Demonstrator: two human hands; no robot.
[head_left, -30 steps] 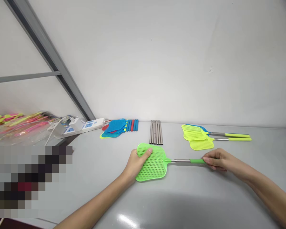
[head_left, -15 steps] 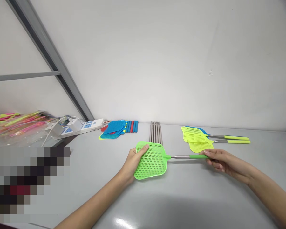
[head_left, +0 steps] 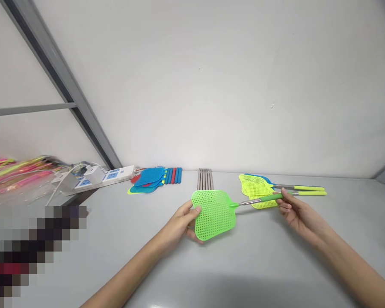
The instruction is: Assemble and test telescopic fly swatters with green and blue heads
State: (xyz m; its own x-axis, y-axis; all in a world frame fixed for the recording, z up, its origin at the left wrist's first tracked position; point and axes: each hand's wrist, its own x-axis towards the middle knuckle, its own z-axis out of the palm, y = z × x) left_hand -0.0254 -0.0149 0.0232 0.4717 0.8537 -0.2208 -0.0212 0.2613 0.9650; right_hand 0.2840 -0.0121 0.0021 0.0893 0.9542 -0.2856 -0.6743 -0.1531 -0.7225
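Note:
A green fly swatter [head_left: 214,214] with a metal shaft and green grip is held between my two hands above the table. My left hand [head_left: 186,219] pinches the left edge of its mesh head, thumb on top and fingers underneath. At the other end, my right hand [head_left: 291,209] grips the tip of the green handle with thumb and fingers. Just behind that handle lie yellow fly swatters [head_left: 255,186] with yellow grips, overlapping a blue swatter head [head_left: 265,178]. Several metal rods [head_left: 205,179] lie in a row behind the green mesh head.
Blue swatter heads [head_left: 152,176] overlap in a pile at the back left, beside several blue and red handle grips [head_left: 174,176]. Farther left are a white power strip [head_left: 118,174] with plugs and a plastic bag of colourful items [head_left: 22,175]. A wall [head_left: 192,85] rises behind the grey table [head_left: 167,273].
The green swatter has tilted, its handle end rising, and its head has shifted right. My right hand has moved up with the handle. The camera view has shifted slightly.

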